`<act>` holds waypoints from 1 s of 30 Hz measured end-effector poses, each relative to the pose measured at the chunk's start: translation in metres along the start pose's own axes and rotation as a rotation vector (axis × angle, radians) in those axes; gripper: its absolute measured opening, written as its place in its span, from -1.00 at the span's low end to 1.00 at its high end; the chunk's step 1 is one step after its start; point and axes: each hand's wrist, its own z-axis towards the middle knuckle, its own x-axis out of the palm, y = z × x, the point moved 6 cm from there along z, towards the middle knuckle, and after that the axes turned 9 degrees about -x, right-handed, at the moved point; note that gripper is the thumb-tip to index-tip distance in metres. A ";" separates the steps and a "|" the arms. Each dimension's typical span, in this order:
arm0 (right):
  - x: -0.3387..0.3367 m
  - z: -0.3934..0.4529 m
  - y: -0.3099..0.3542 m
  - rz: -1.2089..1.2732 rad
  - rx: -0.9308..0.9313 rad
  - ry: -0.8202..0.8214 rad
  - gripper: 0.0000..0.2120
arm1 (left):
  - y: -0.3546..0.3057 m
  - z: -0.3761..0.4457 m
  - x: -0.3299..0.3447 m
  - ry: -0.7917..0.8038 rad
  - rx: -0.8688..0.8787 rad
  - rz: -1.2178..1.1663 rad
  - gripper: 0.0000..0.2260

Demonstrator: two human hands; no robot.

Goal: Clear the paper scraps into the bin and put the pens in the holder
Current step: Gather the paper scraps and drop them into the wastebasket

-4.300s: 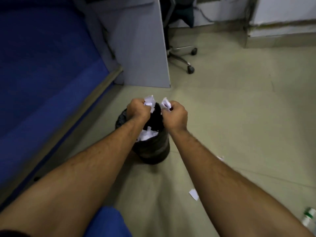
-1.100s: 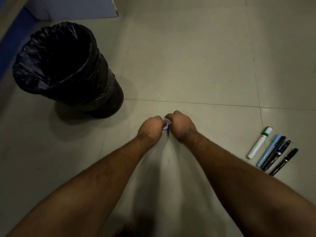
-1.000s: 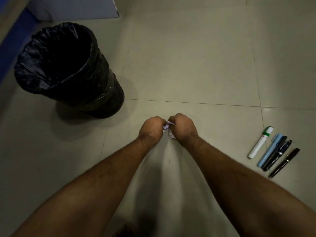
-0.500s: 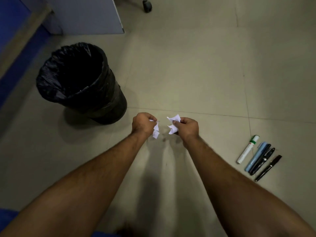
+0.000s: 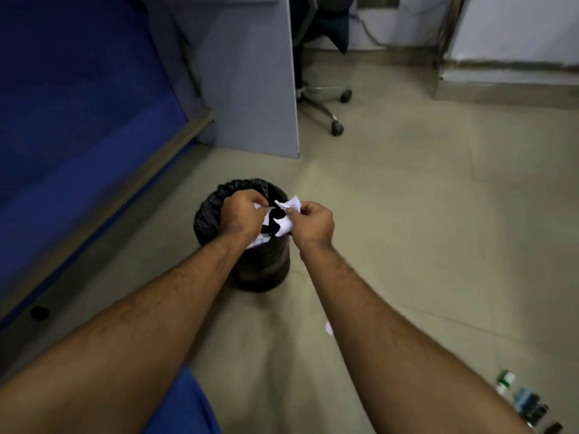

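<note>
The floor (image 5: 407, 214) is laid with pale beige tiles with thin joint lines. A bin (image 5: 263, 267) lined with a black bag stands on it directly below the fingers (image 5: 261, 200) of both hands. One white paper scrap (image 5: 329, 328) lies on the tiles nearer the viewer than the fingers, beside the right forearm. Several pens (image 5: 526, 405) lie side by side on the floor, well to the right of the fingers and much nearer the viewer. An office chair base (image 5: 326, 104) on castors rests on the floor well beyond the fingers, next to a grey partition panel (image 5: 250, 73)
</note>
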 end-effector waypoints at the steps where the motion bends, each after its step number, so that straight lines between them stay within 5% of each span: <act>1: 0.014 0.000 0.012 -0.051 -0.048 0.016 -0.84 | 0.008 0.010 -0.009 -0.030 -0.009 0.011 -0.93; 7: 0.097 0.010 0.026 -0.420 -0.230 0.186 -0.83 | 0.082 0.045 -0.018 -0.050 -0.211 0.005 -0.77; 10: 0.107 0.018 0.019 -0.489 -0.195 0.239 -0.60 | 0.087 0.050 -0.017 -0.059 -0.267 -0.052 -0.76; 12: 0.102 0.018 0.015 -0.462 -0.153 0.219 -0.62 | 0.078 0.048 -0.011 -0.037 -0.248 -0.049 -0.75; 18: 0.041 0.007 0.004 -0.238 -0.098 -0.091 -0.88 | 0.034 0.028 0.017 0.053 -0.089 -0.016 -0.81; 23: -0.030 -0.008 -0.045 -0.207 -0.010 -0.268 -0.88 | 0.011 -0.023 0.077 0.164 0.092 0.141 -0.78; 27: -0.080 -0.031 -0.122 -0.283 0.107 -0.247 -0.84 | 0.035 -0.073 0.148 0.265 0.145 0.289 -0.74; 30: -0.099 -0.052 -0.187 -0.460 0.197 -0.018 -0.79 | 0.082 -0.113 0.210 0.465 0.087 0.452 -0.66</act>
